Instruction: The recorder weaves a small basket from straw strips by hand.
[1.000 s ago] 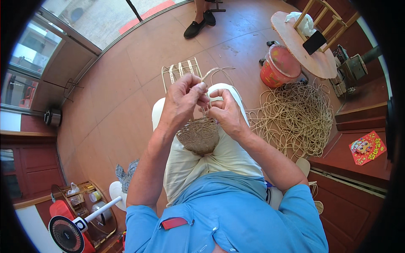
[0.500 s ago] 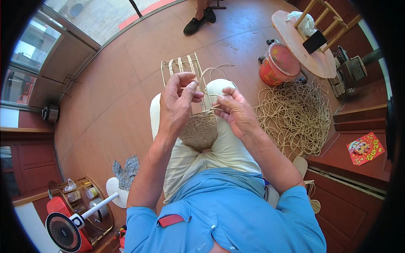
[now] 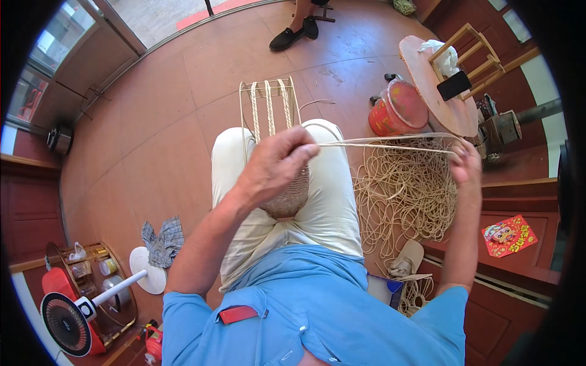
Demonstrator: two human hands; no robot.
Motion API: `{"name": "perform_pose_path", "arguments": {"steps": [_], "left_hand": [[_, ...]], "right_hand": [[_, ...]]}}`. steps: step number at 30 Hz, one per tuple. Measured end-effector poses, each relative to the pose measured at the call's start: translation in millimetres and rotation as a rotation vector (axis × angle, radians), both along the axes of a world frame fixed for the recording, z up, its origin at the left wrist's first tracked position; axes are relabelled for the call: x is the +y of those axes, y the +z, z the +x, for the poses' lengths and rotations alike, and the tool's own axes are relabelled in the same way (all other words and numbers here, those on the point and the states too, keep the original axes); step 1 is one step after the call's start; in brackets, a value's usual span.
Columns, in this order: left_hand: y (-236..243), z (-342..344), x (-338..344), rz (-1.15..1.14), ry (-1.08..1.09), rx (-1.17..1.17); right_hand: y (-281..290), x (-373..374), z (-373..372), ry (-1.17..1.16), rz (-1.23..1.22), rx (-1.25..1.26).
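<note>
A half-woven basket [image 3: 287, 198] of tan cord rests between my thighs, its wire frame [image 3: 243, 104] reaching beyond my knees with three pale braided strands along it. My left hand [image 3: 278, 161] is closed on the cord over the basket, hiding part of the weaving. Out to the right, my right hand [image 3: 464, 165] grips a looped length of cord [image 3: 390, 146], stretched nearly straight between the two hands above a large tangled heap of cord [image 3: 400, 195] on the floor.
At the right stand a red bucket [image 3: 397, 110] and a round board [image 3: 421, 67] with a wooden chair frame [image 3: 482, 58]. Another person's shoe [image 3: 284, 39] is ahead. A fan [image 3: 67, 323], low cart [image 3: 110, 274] and grey cloth [image 3: 162, 238] are lower left; a slipper [image 3: 406, 259] lies right.
My right hand has moved from beside the basket far out to the right, drawing cord taut. My left hand has turned and lowered onto the cord over the basket.
</note>
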State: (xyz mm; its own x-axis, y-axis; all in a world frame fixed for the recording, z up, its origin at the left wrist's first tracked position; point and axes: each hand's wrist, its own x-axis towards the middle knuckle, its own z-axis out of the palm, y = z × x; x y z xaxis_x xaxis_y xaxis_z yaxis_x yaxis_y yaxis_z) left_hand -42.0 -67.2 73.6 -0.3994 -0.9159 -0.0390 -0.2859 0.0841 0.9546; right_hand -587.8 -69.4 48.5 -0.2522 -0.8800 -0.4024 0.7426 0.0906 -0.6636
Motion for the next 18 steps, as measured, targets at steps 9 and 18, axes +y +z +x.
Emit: {"name": "perform_pose_path", "arguments": {"steps": [9, 18], "left_hand": [[-4, 43, 17, 0.031, 0.264, 0.002], [-12, 32, 11, 0.086, 0.263, 0.081]], "right_hand": [[-57, 100, -280, -0.636, 0.44, 0.535], [-5, 50, 224, 0.371, -0.304, 1.472]]}}
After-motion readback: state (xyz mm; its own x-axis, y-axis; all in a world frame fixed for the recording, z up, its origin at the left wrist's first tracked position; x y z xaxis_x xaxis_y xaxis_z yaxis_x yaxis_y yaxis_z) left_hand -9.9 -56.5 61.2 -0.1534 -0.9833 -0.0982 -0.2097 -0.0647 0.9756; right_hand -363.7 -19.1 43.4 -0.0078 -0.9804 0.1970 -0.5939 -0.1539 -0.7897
